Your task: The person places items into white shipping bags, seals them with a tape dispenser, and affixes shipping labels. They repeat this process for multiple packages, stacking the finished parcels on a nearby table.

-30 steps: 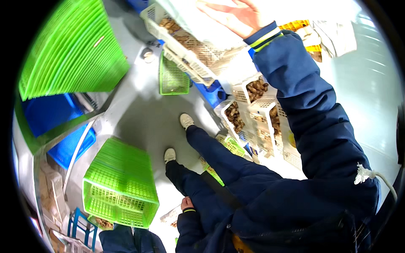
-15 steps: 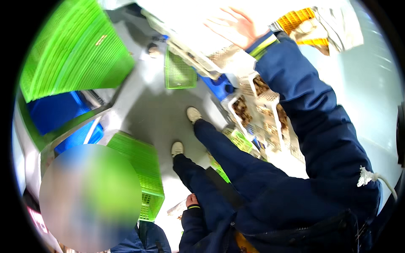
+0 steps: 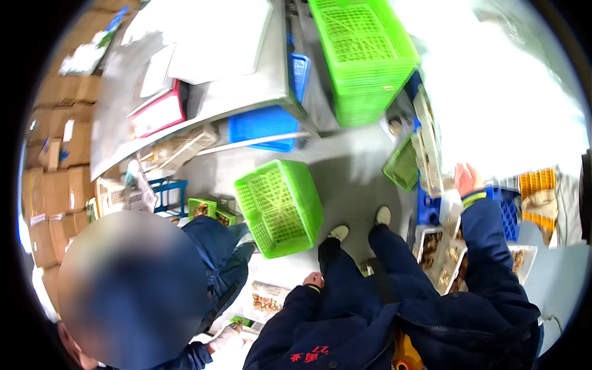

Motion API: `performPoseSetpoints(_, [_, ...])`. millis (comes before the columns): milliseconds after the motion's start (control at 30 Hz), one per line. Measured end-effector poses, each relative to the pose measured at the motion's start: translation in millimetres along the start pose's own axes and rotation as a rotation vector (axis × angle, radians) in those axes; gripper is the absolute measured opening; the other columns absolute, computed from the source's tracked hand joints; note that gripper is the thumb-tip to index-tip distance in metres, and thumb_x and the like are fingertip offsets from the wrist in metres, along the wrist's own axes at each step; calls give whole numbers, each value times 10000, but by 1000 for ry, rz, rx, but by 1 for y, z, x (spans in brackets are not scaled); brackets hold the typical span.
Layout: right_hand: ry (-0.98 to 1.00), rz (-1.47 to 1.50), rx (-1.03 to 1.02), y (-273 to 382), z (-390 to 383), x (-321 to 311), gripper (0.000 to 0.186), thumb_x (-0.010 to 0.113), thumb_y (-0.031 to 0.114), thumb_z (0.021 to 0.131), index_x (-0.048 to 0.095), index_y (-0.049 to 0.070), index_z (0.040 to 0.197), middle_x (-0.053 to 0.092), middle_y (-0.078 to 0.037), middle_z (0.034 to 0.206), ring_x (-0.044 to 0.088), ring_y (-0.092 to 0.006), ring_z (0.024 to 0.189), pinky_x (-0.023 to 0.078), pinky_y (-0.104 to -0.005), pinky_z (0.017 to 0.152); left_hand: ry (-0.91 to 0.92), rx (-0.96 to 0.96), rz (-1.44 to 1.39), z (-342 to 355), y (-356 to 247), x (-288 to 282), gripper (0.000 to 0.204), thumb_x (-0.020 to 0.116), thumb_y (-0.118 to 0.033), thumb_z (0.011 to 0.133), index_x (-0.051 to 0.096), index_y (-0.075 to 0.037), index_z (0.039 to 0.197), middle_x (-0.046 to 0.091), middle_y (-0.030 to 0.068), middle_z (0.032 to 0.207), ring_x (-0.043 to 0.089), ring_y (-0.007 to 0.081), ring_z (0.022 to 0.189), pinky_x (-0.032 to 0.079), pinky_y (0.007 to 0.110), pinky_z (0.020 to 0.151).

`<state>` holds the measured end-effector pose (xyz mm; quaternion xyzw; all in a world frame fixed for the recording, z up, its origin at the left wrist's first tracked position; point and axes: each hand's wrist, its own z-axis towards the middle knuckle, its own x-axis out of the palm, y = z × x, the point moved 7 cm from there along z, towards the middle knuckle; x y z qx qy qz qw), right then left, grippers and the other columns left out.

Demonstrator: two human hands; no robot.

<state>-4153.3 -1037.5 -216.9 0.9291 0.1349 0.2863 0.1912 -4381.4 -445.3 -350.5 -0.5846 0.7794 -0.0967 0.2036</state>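
My right hand [image 3: 467, 179] is stretched out at the right, beside the end of a pale crate [image 3: 427, 148]. Its fingers look extended, and I see nothing in them. Below that arm stand white baskets [image 3: 445, 265] with brown, lumpy pieces inside. My left hand [image 3: 314, 279] hangs low beside my thigh, small in view; how its fingers lie is not clear. Closest to it is a stack of green crates [image 3: 280, 209] on the floor.
A co-worker's gloved hand [image 3: 228, 336] is at lower left, near a white basket [image 3: 266, 301]. Tall green crates [image 3: 370, 68] stand ahead beside a metal table [image 3: 271, 74]. A blue bin [image 3: 264, 126] sits beneath the table. Cardboard boxes [image 3: 61, 191] line the left.
My view has swung left, bringing the metal table and cardboard boxes in. My right hand now appears lower and further right, its fingers less spread. My left hand still hangs by my thigh.
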Motion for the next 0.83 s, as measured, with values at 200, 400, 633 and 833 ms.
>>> performPoseSetpoints(200, [229, -482, 513, -147, -46, 35, 123, 565, 51, 746, 554, 98, 858, 602, -88, 760, 582, -212, 642, 486, -305, 557, -102, -139, -30, -36, 92, 25, 249, 535, -261, 805, 585, -52, 929, 629, 99, 701, 609, 176, 601, 476, 287, 495])
performPoseSetpoints(400, [287, -845, 615, -198, -103, 72, 131, 552, 77, 796, 557, 101, 925, 613, -132, 833, 595, -231, 720, 495, -340, 610, -228, -57, -416, -83, 76, 14, 164, 519, -169, 813, 582, -34, 882, 611, 122, 654, 601, 212, 543, 506, 320, 481])
performPoseSetpoints(633, [435, -922, 561, -235, -98, 150, 134, 547, 79, 807, 522, 85, 939, 610, -144, 813, 604, -243, 677, 509, -339, 564, -339, -41, -610, -99, 70, -39, 181, 518, -224, 821, 583, -65, 878, 608, 117, 662, 589, 198, 536, 475, 318, 447])
performPoseSetpoints(833, [326, -1183, 540, -258, -65, 149, 166, 584, 51, 762, 515, 74, 912, 598, -152, 814, 593, -254, 672, 504, -344, 591, -359, -61, -512, -130, 125, -57, 245, 492, -273, 824, 583, -84, 952, 615, 100, 730, 587, 202, 589, 487, 331, 525])
